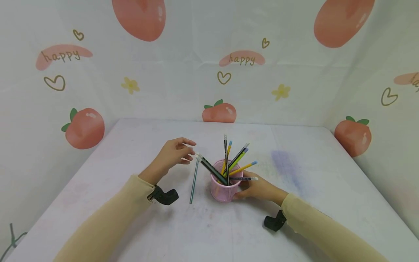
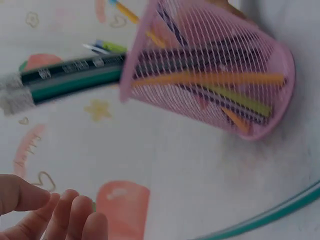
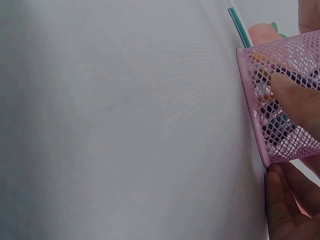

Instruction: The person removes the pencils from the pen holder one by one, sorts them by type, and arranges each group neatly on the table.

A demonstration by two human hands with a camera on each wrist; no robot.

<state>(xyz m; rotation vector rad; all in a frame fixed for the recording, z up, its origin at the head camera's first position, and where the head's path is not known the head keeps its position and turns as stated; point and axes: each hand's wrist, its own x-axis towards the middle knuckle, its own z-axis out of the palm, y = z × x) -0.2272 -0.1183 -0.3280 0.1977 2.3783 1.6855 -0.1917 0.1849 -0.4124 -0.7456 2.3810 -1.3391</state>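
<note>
Nearest, a black wrist mount (image 1: 275,221) sits below the right sleeve. Beyond it, the right hand (image 1: 258,187) grips the pink mesh pencil holder (image 1: 223,193) from its right side, the holder upright on the white tabletop (image 1: 229,236). The step in hand appears to be steadying the holder. A slim green stick (image 1: 194,182), perhaps a pencil, lies just left of it. Farther on, the left hand (image 1: 173,154) hangs with fingers loosely bent, grasping nothing, near the white-tipped dark green pencils (image 1: 211,169) leaning out. Lifting the stick would call for lowering that hand and pinching. A peach-print backdrop (image 1: 183,91) stands behind.
</note>
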